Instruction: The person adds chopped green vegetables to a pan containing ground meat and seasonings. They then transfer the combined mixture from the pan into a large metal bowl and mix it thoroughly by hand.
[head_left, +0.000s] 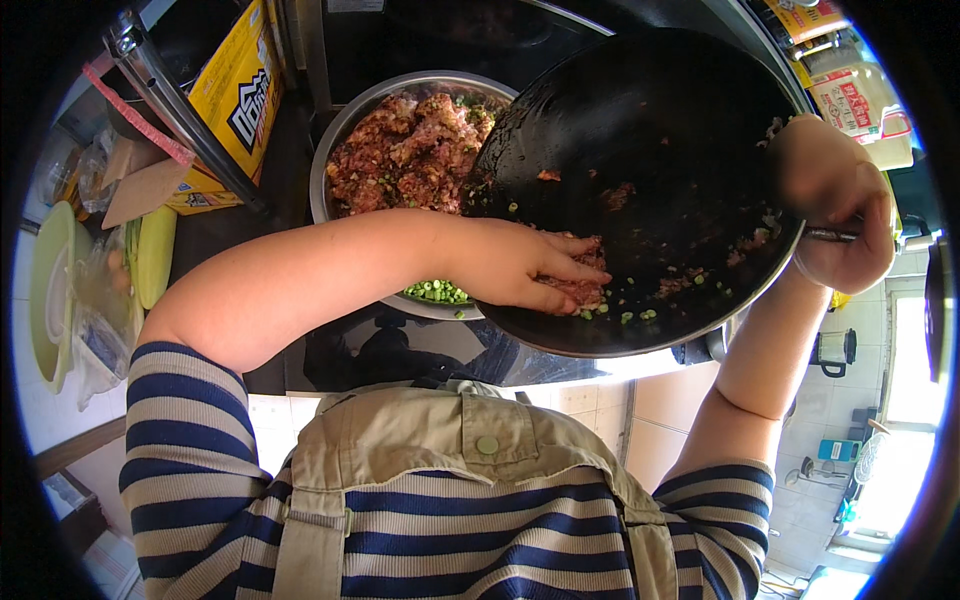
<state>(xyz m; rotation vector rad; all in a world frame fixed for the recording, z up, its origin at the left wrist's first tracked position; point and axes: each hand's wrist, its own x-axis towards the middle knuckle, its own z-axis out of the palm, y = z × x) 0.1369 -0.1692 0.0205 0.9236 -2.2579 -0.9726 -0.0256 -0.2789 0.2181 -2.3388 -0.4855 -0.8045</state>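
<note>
A black wok (675, 135) is tilted over the right side of a metal bowl (321, 176). My right hand (847, 202) grips the wok by its handle at the right rim, partly blurred. Inside the wok, my left hand (525, 266) has its fingers curved on a clump of minced meat (589, 281). Bits of meat and chopped green onion (637, 316) cling to the wok's inner wall. The bowl holds a large heap of seasoned minced meat (420, 154), with more chopped green onion (436, 291) at its near side. My left forearm crosses above the bowl and hides part of it.
A yellow printed carton (240, 112) stands behind a metal rack post (187, 112) at the left. Nearby are a pale green vegetable (156, 255), a plastic bag and a green basin (46, 300). Sauce containers (855, 101) stand at the upper right. The dark counter's front edge lies close to my body.
</note>
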